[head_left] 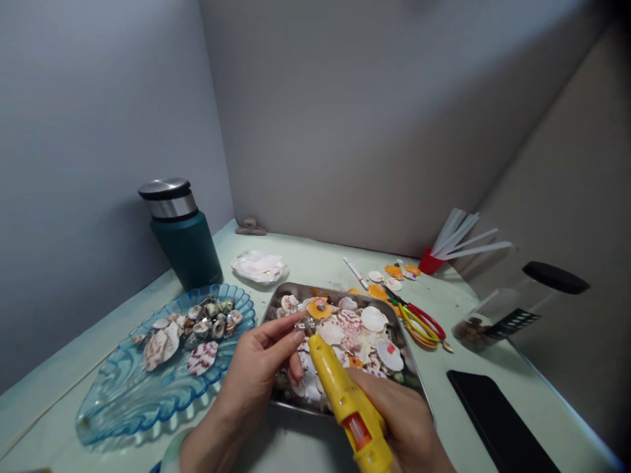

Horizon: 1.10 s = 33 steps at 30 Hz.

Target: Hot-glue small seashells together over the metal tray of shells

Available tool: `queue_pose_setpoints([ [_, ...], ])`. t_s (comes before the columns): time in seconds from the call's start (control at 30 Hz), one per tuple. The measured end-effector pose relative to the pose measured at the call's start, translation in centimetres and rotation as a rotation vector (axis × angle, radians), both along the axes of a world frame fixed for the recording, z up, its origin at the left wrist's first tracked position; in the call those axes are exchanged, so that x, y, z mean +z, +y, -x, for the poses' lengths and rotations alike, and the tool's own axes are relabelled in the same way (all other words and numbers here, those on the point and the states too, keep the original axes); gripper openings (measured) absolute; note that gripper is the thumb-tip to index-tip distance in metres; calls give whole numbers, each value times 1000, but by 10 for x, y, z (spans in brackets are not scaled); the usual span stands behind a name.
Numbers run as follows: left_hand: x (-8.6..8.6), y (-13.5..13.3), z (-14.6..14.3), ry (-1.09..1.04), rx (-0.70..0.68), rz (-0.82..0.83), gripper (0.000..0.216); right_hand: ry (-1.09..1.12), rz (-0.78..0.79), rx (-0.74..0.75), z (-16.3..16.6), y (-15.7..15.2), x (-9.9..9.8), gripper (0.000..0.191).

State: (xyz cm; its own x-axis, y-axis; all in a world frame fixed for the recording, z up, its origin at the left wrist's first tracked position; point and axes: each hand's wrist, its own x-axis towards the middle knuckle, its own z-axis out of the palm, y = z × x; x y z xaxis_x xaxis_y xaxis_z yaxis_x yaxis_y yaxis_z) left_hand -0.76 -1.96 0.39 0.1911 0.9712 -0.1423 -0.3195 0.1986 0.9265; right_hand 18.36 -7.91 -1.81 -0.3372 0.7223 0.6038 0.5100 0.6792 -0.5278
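My right hand point(404, 417) is wrapped round a yellow glue gun point(340, 387), its nozzle pointing up and away from me. Thumb and fingers of my left hand point(261, 361) pinch a small shiny piece point(302, 324) close to the nozzle tip; its kind is too small to make out. Both hands are over a metal tray point(290, 289) full of seashells point(351, 322), white, orange and reddish-patterned. My hands and the glue gun hide part of the tray's near side.
Left stands a blue scalloped dish point(142, 414) with shells, behind it a teal bottle point(190, 246). A crumpled white packet point(259, 266) lies behind the tray. On the right are red-and-yellow scissors point(419, 322), a red cup point(430, 263) of glue sticks, a clear jar point(522, 309) and a black phone point(497, 420).
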Motion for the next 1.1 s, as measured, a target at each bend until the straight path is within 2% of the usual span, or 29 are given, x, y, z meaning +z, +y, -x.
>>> queue_pose_setpoints([
  [0.2,-3,1,1,-7,-3,-1,39,18,26,6,0,1,0,41],
  [0.7,-2,1,1,-10,-4,2,41,-40,-49,-26,0,2,-2,45],
  [1.1,-1,2,-1,-49,-4,-30,33,-54,-106,-33,-1,2,-2,44],
])
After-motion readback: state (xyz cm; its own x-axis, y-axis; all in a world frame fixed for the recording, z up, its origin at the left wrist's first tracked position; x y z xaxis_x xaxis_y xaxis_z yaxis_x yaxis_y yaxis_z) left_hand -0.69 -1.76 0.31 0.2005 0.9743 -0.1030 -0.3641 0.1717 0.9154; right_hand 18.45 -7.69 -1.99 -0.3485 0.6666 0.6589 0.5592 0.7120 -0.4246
